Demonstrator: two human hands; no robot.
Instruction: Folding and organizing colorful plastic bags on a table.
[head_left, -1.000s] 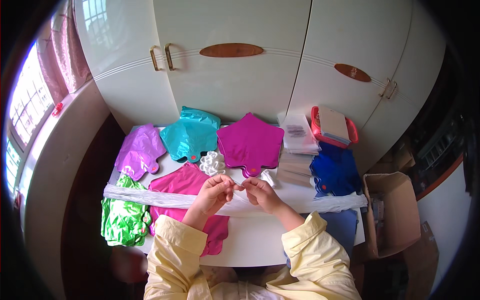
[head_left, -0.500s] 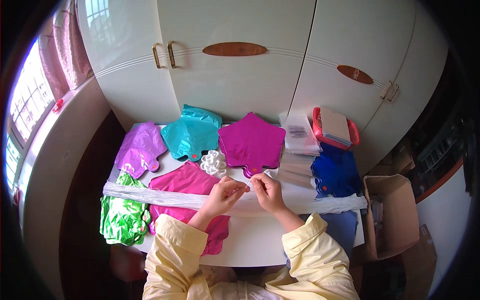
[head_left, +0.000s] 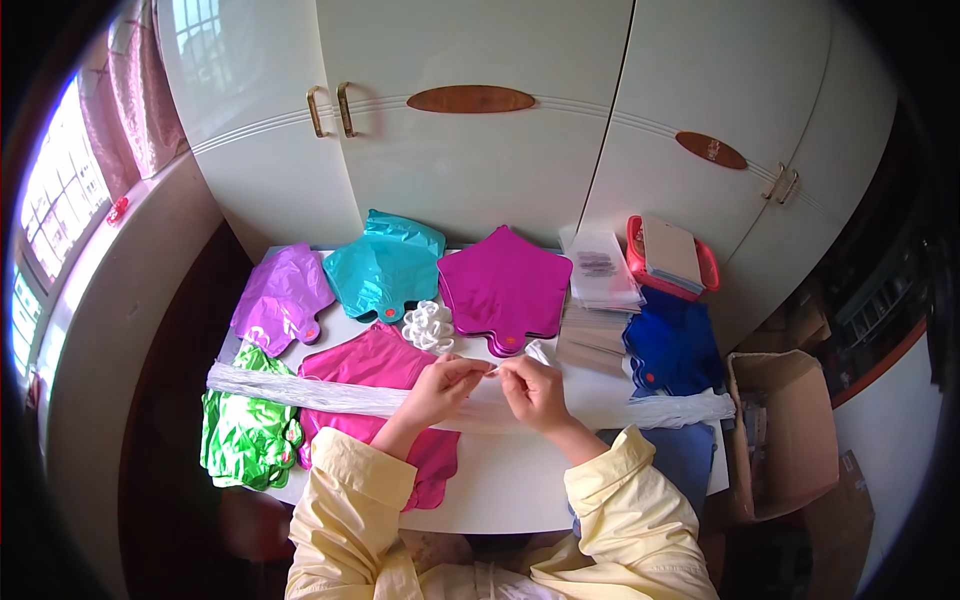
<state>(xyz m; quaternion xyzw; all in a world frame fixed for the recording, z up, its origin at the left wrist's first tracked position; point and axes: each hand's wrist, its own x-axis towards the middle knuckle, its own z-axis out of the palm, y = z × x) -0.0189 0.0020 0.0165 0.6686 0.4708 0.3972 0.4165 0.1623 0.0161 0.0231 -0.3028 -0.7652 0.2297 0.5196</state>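
- Centre stage, our left hand [head_left: 440, 390] pinches a thin white strand [head_left: 493, 371] between thumb and fingertips!
- Our right hand [head_left: 535, 390] pinches it too, fingers curled; the strand spans the small gap between our hands, its finer detail too tiny for us to tell.
- Under our hands runs the long white bundle [head_left: 295, 387], from nine o'clock across to three.
- Twelve o'clock from our fingertips, we've got the magenta star-shaped stack [head_left: 505, 285]!
- Round at ten, the white coil [head_left: 428, 327], with the lilac foil pile [head_left: 280, 295] farther out.
- Nine o'clock, the pink foil pile [head_left: 365, 355]; two o'clock, the red basket [head_left: 708, 275].
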